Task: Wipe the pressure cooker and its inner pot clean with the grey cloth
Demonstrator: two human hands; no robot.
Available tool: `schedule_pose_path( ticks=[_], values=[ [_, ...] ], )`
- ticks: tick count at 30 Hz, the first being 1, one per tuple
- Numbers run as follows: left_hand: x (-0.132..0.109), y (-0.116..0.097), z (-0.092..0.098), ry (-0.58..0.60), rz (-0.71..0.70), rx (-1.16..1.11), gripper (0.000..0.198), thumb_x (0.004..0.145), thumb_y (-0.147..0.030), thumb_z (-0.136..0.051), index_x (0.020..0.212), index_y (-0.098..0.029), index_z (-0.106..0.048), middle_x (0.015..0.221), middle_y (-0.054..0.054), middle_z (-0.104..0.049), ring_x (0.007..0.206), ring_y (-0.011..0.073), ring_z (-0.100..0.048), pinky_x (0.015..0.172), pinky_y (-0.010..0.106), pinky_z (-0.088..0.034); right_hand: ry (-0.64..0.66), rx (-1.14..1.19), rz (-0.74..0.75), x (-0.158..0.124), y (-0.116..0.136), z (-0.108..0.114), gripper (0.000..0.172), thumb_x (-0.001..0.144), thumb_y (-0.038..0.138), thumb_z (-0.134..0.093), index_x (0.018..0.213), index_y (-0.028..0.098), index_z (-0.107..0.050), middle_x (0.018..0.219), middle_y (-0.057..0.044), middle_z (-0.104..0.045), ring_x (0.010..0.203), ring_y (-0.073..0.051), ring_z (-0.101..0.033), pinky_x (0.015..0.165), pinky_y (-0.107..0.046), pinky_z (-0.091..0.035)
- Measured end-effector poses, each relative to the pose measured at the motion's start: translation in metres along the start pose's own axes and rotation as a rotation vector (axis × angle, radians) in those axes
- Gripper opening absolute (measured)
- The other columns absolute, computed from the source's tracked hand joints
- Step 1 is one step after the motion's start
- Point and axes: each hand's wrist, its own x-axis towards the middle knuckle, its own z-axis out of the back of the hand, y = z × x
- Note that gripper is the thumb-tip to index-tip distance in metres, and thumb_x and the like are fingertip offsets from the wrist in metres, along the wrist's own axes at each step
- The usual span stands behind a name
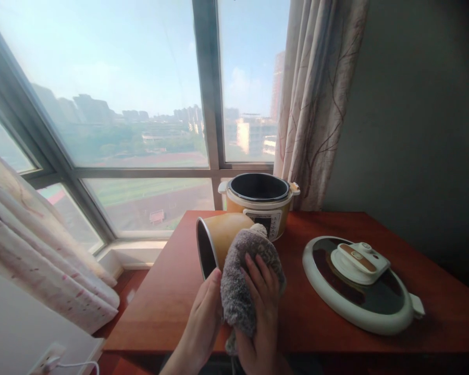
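My left hand (pixel 204 319) grips the rim of a yellow inner pot (pixel 225 232), its thumb on the outside edge near me. The pot is tipped on its side, its dark opening facing left. A fluffy grey cloth (pixel 238 281) lies against the pot's outer wall, pressed there by my right hand (pixel 260 302), whose fingers wrap over it. Behind the pot stands the pressure cooker body (pixel 234 200), lidless, with a dark interior and a control panel on its front. The pot's underside and part of its wall are hidden by the cloth.
To the right, the cooker lid (pixel 386 317) lies on the reddish-brown table (pixel 152 307), its handle upward. A window (pixel 140 130) fills the back, with a curtain (pixel 316 104) on the right and another curtain (pixel 35 250) on the left. A plugged-in white cable (pixel 78 363) is at lower left.
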Motion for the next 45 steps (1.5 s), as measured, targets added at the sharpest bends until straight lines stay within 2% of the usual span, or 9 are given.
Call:
schedule_pose_path(
  ticks=[3, 9, 14, 19, 26, 29, 33, 38, 45],
  values=[
    [0.006, 0.024, 0.026, 0.047, -0.087, 0.223, 0.065, 0.072, -0.072, -0.07, 0.101, -0.015, -0.078, 0.108, 0.011, -0.076, 0.12, 0.0311, -0.061, 0.11, 0.042, -0.044, -0.056, 0.153, -0.098, 0.021, 0.008, 0.002, 0.053, 0.096, 0.031, -0.042, 0.149, 0.023, -0.039, 0.154, -0.009, -0.047, 0.148, -0.03, -0.032, 0.116, -0.059, -0.03],
    [0.007, 0.051, 0.06, 0.109, -0.268, 0.569, 0.063, 0.08, -0.076, -0.057, 0.098, -0.019, -0.079, 0.102, 0.011, -0.075, 0.102, 0.0293, -0.063, 0.097, 0.038, -0.05, -0.183, 0.292, -0.174, 0.061, 0.01, -0.002, 0.048, 0.097, 0.026, -0.048, 0.145, 0.025, -0.046, 0.149, -0.009, -0.052, 0.144, -0.025, -0.04, 0.117, -0.054, -0.033],
    [0.015, 0.048, 0.054, 0.266, -0.409, 0.612, 0.071, 0.083, -0.08, -0.047, 0.076, -0.016, -0.075, 0.072, 0.009, -0.069, 0.071, 0.022, -0.059, 0.071, 0.029, -0.051, -0.048, 0.211, -0.07, 0.096, 0.008, -0.009, 0.045, 0.095, 0.024, -0.049, 0.139, 0.022, -0.053, 0.144, -0.008, -0.057, 0.138, -0.025, -0.047, 0.119, -0.05, -0.029],
    [0.021, 0.049, 0.043, 0.128, -0.475, 0.557, 0.075, 0.086, -0.08, -0.038, 0.056, -0.015, -0.061, 0.058, 0.006, -0.059, 0.058, 0.0171, -0.051, 0.057, 0.026, -0.045, 0.174, 0.033, 0.043, 0.093, 0.004, -0.022, 0.053, 0.088, 0.023, -0.053, 0.141, 0.023, -0.052, 0.152, -0.004, -0.05, 0.143, -0.026, -0.039, 0.122, -0.051, -0.017],
    [0.026, 0.043, 0.042, -0.025, -0.337, 0.435, 0.069, 0.072, -0.083, -0.056, 0.064, -0.016, -0.069, 0.069, 0.008, -0.07, 0.072, 0.024, -0.062, 0.072, 0.033, -0.055, 0.155, -0.065, 0.105, 0.025, -0.012, -0.03, 0.061, 0.091, 0.027, -0.043, 0.151, 0.02, -0.037, 0.163, -0.007, -0.032, 0.151, -0.031, -0.023, 0.121, -0.059, -0.013],
    [0.025, 0.027, 0.029, -0.06, -0.163, 0.282, 0.066, 0.066, -0.081, -0.066, 0.072, -0.015, -0.073, 0.074, 0.01, -0.073, 0.075, 0.0257, -0.066, 0.072, 0.034, -0.057, 0.045, -0.102, 0.1, -0.019, -0.019, -0.046, 0.059, 0.095, 0.029, -0.036, 0.152, 0.016, -0.035, 0.165, -0.011, -0.026, 0.152, -0.034, -0.021, 0.119, -0.061, -0.017],
    [0.02, -0.005, 0.005, 0.003, 0.11, 0.02, 0.064, 0.076, -0.072, -0.066, 0.097, -0.012, -0.076, 0.084, 0.011, -0.076, 0.084, 0.027, -0.071, 0.077, 0.036, -0.059, 0.02, -0.172, 0.047, -0.053, -0.019, -0.056, 0.06, 0.098, 0.03, -0.032, 0.155, 0.014, -0.031, 0.165, -0.013, -0.024, 0.153, -0.035, -0.018, 0.117, -0.06, -0.024],
    [0.006, -0.019, -0.01, 0.011, 0.211, -0.169, 0.058, 0.082, -0.062, -0.067, 0.113, -0.014, -0.073, 0.095, 0.011, -0.078, 0.096, 0.027, -0.073, 0.087, 0.038, -0.059, -0.012, -0.208, 0.106, -0.037, -0.015, -0.041, 0.058, 0.098, 0.032, -0.031, 0.154, 0.018, -0.036, 0.163, -0.012, -0.03, 0.151, -0.035, -0.023, 0.117, -0.062, -0.021],
    [-0.012, 0.015, -0.003, -0.078, 0.079, -0.01, 0.058, 0.073, -0.065, -0.074, 0.1, -0.014, -0.078, 0.102, 0.011, -0.077, 0.107, 0.0284, -0.068, 0.099, 0.038, -0.054, -0.023, -0.158, 0.032, 0.008, 0.0, -0.016, 0.054, 0.092, 0.023, -0.038, 0.146, 0.018, -0.043, 0.155, -0.011, -0.044, 0.15, -0.033, -0.026, 0.115, -0.06, -0.022]
  ],
)
